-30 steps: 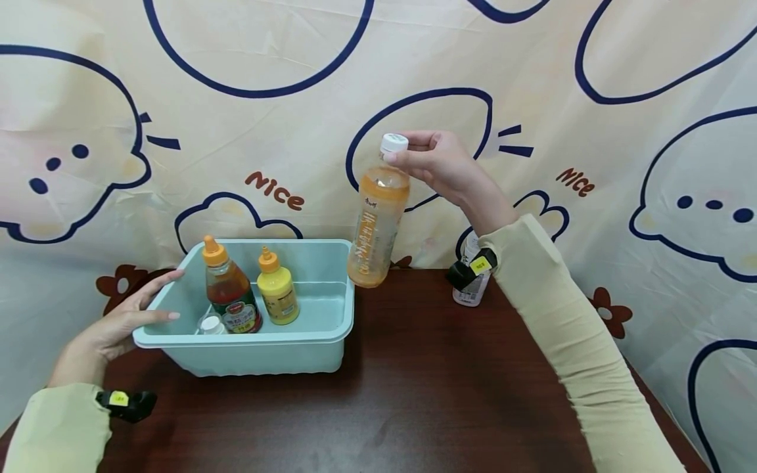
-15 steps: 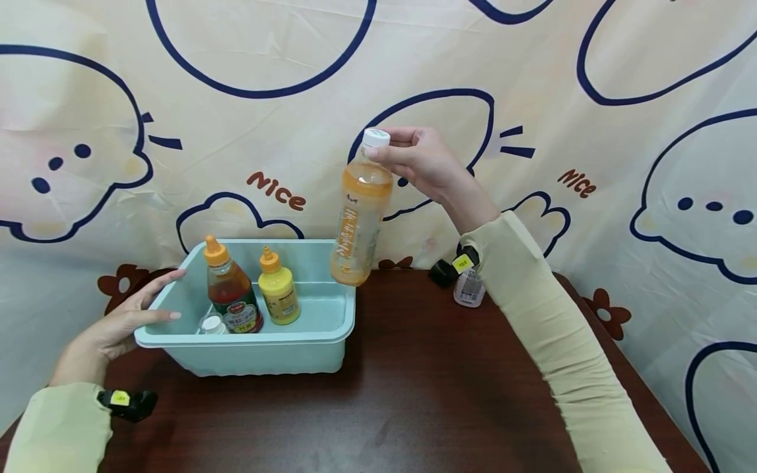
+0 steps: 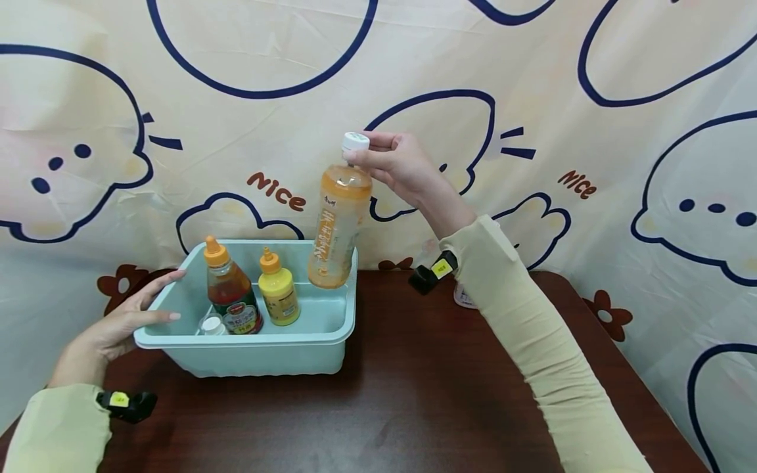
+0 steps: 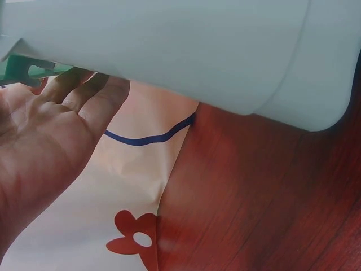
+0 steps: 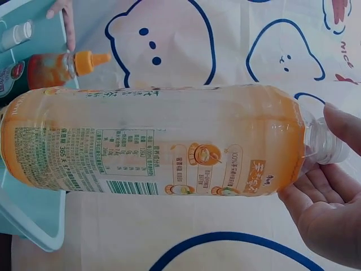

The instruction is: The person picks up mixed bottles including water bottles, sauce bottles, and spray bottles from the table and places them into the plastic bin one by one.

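My right hand (image 3: pixel 396 167) pinches the neck of a clear plastic drink bottle (image 3: pixel 340 223) just below its white cap. Orange bands and printed lettering cover the bottle, which hangs slightly tilted over the right part of a light blue plastic tub (image 3: pixel 248 358). In the right wrist view its label (image 5: pixel 141 147) spans the picture. At the tub's left end, my left hand (image 3: pixel 124 322) holds the rim, thumb over it and fingers at the outer side. Inside the tub stand a dark red sauce bottle (image 3: pixel 233 289) and a yellow squeeze bottle (image 3: pixel 278 292), both with orange caps. A white-capped item (image 3: pixel 213 325) lies beside them.
A white bottle (image 3: pixel 464 297) stands at the back of the dark wooden table (image 3: pixel 402 394), mostly hidden by the right forearm. A cream cloth (image 3: pixel 296 131) with cartoon drawings hangs right behind the table.
My right hand has carried the drink bottle leftward, from beside the tub's right edge to over its inside. The left hand and the tub have stayed in place.
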`<move>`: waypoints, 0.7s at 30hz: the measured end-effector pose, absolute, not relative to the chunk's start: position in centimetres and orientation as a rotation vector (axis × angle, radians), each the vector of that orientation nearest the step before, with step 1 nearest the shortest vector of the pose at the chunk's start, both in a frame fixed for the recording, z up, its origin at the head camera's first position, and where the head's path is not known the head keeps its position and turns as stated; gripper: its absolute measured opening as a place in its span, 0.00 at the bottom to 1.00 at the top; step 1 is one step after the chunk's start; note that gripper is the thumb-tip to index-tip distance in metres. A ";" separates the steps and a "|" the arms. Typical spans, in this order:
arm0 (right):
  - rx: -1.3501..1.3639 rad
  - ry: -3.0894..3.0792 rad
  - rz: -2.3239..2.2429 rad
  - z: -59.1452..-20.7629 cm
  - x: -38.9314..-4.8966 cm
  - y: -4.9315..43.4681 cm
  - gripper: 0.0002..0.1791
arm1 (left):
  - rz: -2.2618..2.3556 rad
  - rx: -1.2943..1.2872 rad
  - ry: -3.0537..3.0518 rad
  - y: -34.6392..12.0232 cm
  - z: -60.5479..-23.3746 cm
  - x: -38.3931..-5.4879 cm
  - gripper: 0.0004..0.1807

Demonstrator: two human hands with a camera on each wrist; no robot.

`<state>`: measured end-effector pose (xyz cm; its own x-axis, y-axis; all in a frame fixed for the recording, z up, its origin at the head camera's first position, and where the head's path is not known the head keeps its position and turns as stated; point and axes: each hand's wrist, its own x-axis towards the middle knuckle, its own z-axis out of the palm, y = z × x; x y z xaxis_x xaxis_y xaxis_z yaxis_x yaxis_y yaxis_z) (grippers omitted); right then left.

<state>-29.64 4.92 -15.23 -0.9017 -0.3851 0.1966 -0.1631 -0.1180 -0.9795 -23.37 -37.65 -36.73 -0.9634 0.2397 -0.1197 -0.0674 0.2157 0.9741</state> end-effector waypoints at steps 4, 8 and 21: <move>-0.617 1.990 -2.137 -15.6 -29.7 4.2 0.25 | 1.813 0.165 2.250 -37.6 -36.7 -23.3 0.40; -0.621 2.023 -2.114 -16.0 -29.8 3.5 0.25 | 1.818 0.162 2.244 -37.6 -36.7 -23.3 0.40; -0.640 2.209 -1.987 -17.7 -30.0 1.9 0.23 | 1.832 0.167 2.231 -37.6 -36.7 -23.3 0.40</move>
<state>-29.98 1.94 -17.69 -0.9063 -0.3721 0.2005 -0.2386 0.0589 -0.9693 -23.30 -37.60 -36.70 -0.9624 0.2443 -0.1184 -0.0686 0.2032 0.9767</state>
